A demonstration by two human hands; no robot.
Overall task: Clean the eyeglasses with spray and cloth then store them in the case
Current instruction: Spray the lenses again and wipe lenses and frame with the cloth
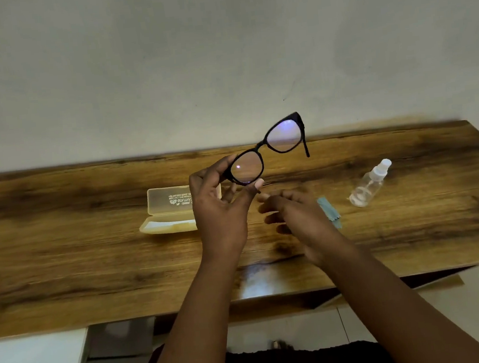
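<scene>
left hand [220,209] holding eyeglasses [270,149], case [171,211] open

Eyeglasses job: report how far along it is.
Done: the translucent plastic case lies open on the wooden table. In hand: the left hand holds the black-framed eyeglasses raised; the right hand is empty and blurred. Left: the clear spray bottle and blue cloth lie unheld; wiping and storing remain.
</scene>
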